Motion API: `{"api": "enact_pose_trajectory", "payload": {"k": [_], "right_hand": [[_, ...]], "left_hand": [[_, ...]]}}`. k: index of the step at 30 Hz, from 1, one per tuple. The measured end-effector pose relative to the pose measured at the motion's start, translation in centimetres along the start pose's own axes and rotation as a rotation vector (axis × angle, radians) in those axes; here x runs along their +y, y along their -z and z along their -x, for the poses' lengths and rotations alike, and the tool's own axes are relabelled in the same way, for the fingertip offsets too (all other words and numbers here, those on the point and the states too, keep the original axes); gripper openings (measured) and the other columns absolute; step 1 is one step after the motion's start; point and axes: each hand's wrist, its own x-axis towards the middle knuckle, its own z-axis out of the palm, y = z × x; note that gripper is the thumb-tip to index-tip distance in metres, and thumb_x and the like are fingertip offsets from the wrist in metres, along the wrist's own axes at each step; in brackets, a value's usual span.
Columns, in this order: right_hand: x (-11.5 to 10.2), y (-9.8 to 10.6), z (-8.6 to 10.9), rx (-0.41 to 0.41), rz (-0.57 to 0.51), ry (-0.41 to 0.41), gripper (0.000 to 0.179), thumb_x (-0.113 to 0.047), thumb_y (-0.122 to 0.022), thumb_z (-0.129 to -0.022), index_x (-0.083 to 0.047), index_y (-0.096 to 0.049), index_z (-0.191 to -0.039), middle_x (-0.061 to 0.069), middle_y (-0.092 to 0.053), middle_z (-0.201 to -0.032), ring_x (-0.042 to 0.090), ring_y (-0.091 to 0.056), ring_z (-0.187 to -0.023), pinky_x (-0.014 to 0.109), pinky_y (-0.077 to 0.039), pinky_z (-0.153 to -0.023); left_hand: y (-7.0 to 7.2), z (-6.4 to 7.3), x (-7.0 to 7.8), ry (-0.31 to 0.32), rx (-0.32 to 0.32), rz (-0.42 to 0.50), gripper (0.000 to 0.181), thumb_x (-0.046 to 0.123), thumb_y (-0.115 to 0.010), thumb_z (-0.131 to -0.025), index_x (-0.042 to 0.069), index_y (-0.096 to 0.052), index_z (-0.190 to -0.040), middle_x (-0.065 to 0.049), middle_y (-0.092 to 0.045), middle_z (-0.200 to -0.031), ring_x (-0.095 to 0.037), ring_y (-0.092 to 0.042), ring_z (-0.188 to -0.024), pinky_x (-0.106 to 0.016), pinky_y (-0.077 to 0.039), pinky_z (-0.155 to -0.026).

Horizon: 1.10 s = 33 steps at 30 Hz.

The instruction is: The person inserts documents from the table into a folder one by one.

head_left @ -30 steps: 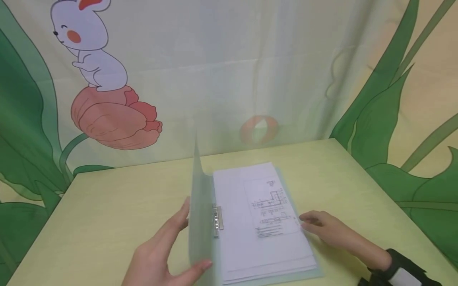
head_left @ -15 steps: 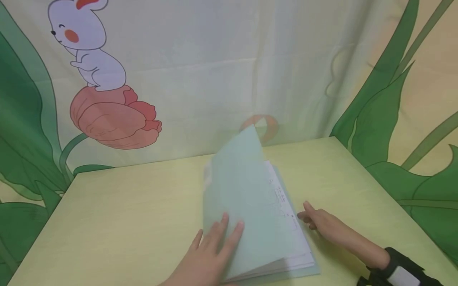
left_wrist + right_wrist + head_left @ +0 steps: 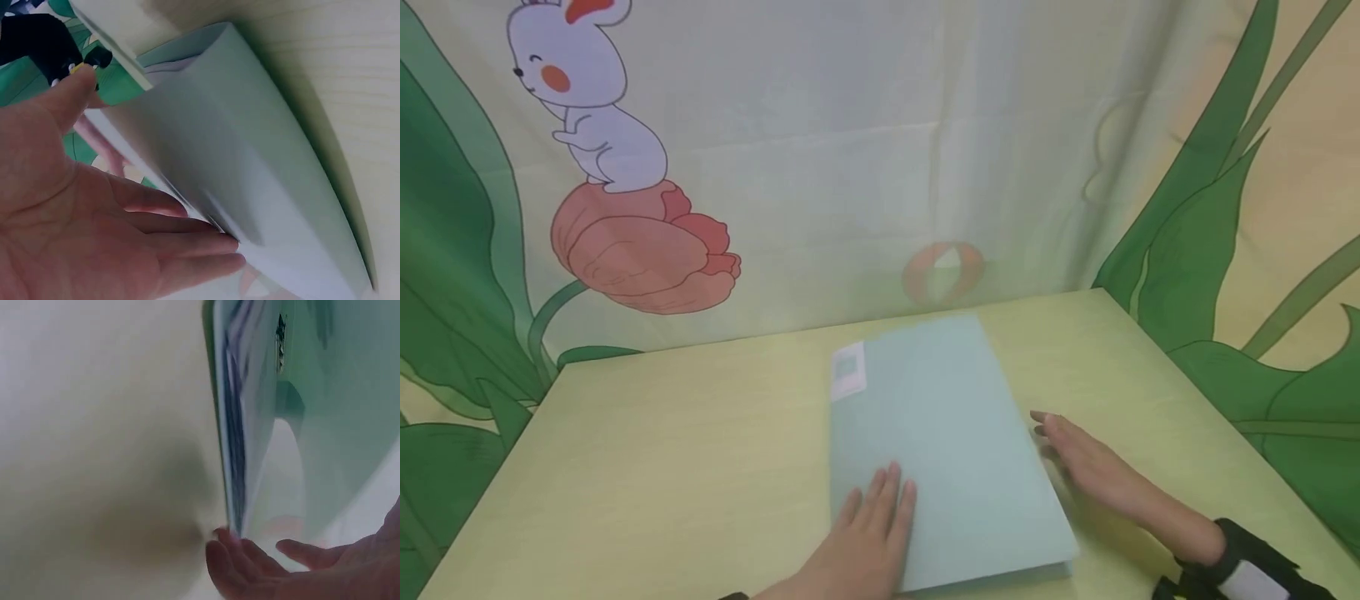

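Observation:
A pale blue-green folder (image 3: pixel 955 450) lies on the table with its cover down over the sheets, a white label (image 3: pixel 848 371) at its upper left. My left hand (image 3: pixel 868 533) rests with extended fingers on the cover near the spine side. In the left wrist view, those fingers (image 3: pixel 194 240) lie against the smooth cover, and the rounded spine (image 3: pixel 275 137) faces the camera. Beside the folder's right edge is my right hand (image 3: pixel 1093 471), its fingers fairly straight. The right wrist view shows its fingertips (image 3: pixel 222 550) at the edge of the paper stack (image 3: pixel 237 431), with a metal clip (image 3: pixel 280 347) inside.
The light yellow table (image 3: pixel 685 450) extends on both sides of the folder. Behind it hangs a curtain (image 3: pixel 820 167) printed with a rabbit and large leaves. A black wrist strap (image 3: pixel 1240 558) is on the right forearm.
The folder's cover has swung from standing upright at the left down over the drawing sheets. My left hand has moved right with it and now lies on top; the right hand stays by the right edge.

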Motion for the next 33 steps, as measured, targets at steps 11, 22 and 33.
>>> {"api": "enact_pose_trajectory", "payload": {"k": [11,22,33], "right_hand": [[0.6,-1.7,1.1,-0.157,0.504,0.602,0.129,-0.069,-0.085,-0.063,-0.018,-0.023,-0.164,0.037,-0.023,-0.157,0.065,-0.038,-0.130,0.071,-0.047,-0.090],[1.1,-2.8,1.2,-0.248,0.649,0.541,0.114,-0.059,-0.089,-0.070,-0.012,-0.034,-0.159,0.037,-0.029,-0.156,0.060,-0.041,-0.132,0.062,-0.052,-0.091],[1.6,-2.9,1.0,-0.252,0.765,0.599,0.102,-0.067,-0.077,-0.078,-0.009,-0.042,-0.154,0.037,-0.038,-0.151,0.063,-0.043,-0.129,0.061,-0.051,-0.092]], "left_hand": [[-1.1,-0.8,1.3,-0.016,0.149,-0.235,0.098,0.070,-0.045,-0.097,-0.013,-0.039,-0.149,-0.038,-0.035,-0.153,-0.048,-0.038,-0.142,-0.045,-0.043,-0.110],[-1.3,-1.3,1.5,-0.019,0.095,-0.331,0.096,0.071,-0.045,-0.097,-0.010,-0.044,-0.148,-0.035,-0.039,-0.152,-0.044,-0.041,-0.142,-0.038,-0.042,-0.111],[-1.9,0.2,0.1,0.015,0.056,-0.311,0.086,0.074,-0.046,-0.095,0.008,-0.051,-0.150,-0.032,-0.041,-0.153,-0.044,-0.042,-0.141,-0.045,-0.045,-0.108]]}}
